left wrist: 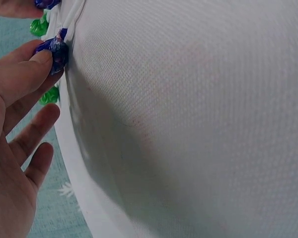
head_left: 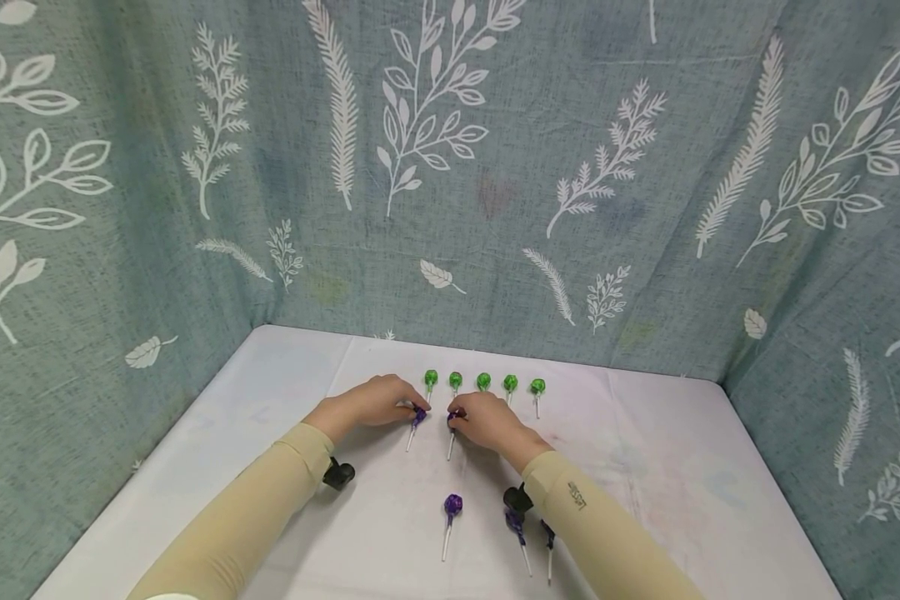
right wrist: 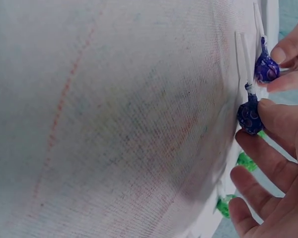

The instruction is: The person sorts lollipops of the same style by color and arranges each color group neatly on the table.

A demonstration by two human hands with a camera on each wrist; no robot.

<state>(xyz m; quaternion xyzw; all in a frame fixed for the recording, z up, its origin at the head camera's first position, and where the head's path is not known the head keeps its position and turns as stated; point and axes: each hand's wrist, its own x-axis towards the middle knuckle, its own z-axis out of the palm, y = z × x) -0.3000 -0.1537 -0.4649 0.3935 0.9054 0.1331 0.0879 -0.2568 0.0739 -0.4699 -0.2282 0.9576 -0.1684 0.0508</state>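
Note:
Two purple-wrapped lollipops lie side by side in front of a row of green ones, their white sticks toward me. My left hand [head_left: 378, 402] pinches the head of the left purple lollipop [left wrist: 58, 53] between thumb and forefinger. The head of the right purple lollipop [right wrist: 250, 117] is pinched by my right hand [head_left: 491, 421], its other fingers spread loosely. Just beyond the hands stands the row of several green lollipops [head_left: 431, 378], heads away from me. My right hand covers part of the sticks in the middle of that row.
Nearer me on the white table [head_left: 390, 533] lies another purple lollipop [head_left: 453, 505]. Two more, a purple lollipop [head_left: 515, 523] and a darker-looking lollipop [head_left: 548, 536], lie beside my right forearm, partly under it. A leaf-patterned curtain [head_left: 450, 250] walls the table's back and sides.

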